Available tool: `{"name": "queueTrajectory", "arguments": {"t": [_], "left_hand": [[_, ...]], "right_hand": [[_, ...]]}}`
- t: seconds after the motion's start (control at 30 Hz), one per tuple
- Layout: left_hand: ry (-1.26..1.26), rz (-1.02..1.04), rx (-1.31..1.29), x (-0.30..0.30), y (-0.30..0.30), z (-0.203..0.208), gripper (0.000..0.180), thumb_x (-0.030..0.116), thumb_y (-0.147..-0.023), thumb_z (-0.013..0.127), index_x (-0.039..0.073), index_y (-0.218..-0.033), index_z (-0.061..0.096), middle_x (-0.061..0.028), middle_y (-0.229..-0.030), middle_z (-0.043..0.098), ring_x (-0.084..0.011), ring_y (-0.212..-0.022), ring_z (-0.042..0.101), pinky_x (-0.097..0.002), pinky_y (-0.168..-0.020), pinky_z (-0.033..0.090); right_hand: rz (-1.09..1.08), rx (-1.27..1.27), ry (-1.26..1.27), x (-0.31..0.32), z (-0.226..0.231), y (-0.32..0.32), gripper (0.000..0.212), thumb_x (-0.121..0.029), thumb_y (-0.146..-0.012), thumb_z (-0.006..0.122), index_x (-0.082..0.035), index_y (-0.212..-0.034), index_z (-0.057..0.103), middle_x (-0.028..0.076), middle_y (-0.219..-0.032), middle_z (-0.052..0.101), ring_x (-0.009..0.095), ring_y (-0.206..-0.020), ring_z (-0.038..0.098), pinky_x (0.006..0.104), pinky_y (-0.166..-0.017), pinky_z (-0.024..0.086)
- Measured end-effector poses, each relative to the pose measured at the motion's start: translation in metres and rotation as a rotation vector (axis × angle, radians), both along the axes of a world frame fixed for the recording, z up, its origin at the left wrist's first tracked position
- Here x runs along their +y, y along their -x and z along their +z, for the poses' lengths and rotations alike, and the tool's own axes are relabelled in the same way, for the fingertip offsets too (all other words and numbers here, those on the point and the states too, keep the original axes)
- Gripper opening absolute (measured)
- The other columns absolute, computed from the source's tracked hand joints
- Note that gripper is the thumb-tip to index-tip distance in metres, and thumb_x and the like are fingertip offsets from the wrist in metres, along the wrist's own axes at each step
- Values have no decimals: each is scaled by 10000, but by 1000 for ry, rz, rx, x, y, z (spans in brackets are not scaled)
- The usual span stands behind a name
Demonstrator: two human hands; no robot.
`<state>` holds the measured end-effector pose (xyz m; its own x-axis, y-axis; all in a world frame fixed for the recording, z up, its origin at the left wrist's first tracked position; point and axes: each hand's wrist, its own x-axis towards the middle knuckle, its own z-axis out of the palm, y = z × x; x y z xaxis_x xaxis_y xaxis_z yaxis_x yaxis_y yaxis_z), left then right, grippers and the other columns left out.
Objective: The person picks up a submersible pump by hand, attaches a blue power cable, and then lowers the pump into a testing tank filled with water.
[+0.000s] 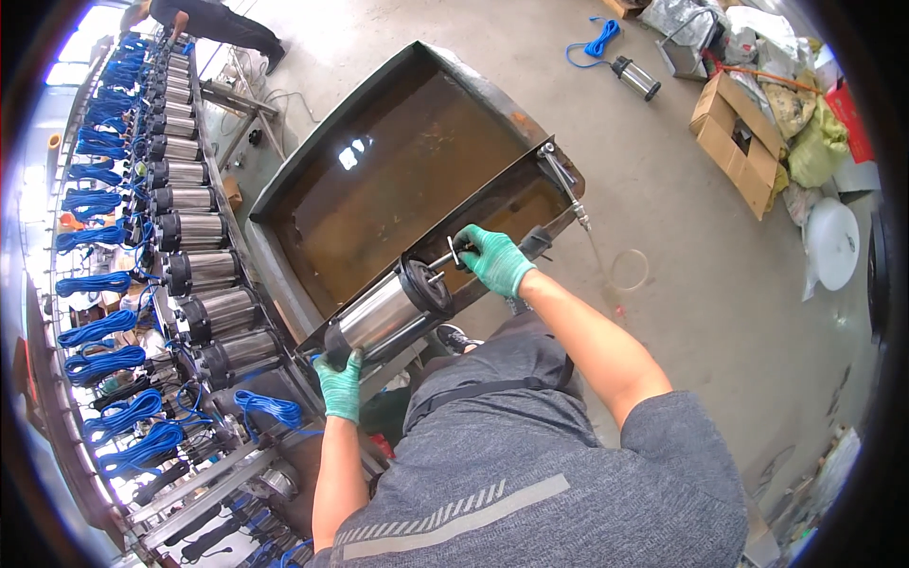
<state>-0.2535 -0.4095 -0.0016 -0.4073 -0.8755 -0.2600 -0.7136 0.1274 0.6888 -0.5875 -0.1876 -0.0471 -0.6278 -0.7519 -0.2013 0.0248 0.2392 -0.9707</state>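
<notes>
A submersible pump [377,310] with a polished steel cylinder and black end caps lies slantwise over the near edge of a metal water tank [301,156]. My left hand [339,386], in a green glove, grips the black end cap at the lower left, thumb on top. My right hand [492,261], gloved the same way, is closed on a metal rod with a small crossbar [453,254] beside the pump's other end cap. The rod's far tip is partly hidden by the fingers. A short shaft [436,277] sticks out of that end cap.
Brown water fills the tank; a metal valve fitting [563,180] sits at its right corner. To my left, similar pumps [194,230] with blue coiled cables [99,327] line a long rack. Another pump [636,79], a cardboard box [737,142] and bags lie right. A person [222,26] bends over the rack's far end.
</notes>
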Motion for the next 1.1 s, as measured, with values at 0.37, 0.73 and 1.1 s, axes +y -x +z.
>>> {"name": "queueTrajectory", "arguments": {"t": [0.37, 0.73, 1.1], "left_hand": [[-41, 10, 23, 1, -1, 1, 718, 355, -815, 866, -10, -1281, 460, -78, -1102, 568, -177, -971, 530, -311, -882, 475], [-20, 8, 0, 6, 9, 10, 676, 265, -802, 878, -7, -1247, 449, -132, -1139, 603, -219, -1033, 570, -353, -941, 472], [-76, 67, -22, 9, 12, 13, 676, 259, -799, 880, 2, -1255, 453, -128, -1134, 617, -208, -1028, 581, -349, -936, 480]], "right_hand": [[-10, -347, 74, -13, -21, 5, 158, -40, -948, 633, -17, -1104, 623, 118, -923, 727, 172, -809, 708, 326, -746, 578], [68, -520, -139, -13, 6, 19, 227, -213, -994, 629, 13, -1006, 632, 85, -795, 704, 180, -611, 693, 323, -569, 570], [326, 58, -568, -31, 16, 24, 554, -425, -1077, 301, -31, -1027, 685, 233, -960, 701, 424, -939, 663, 472, -836, 519]]}}
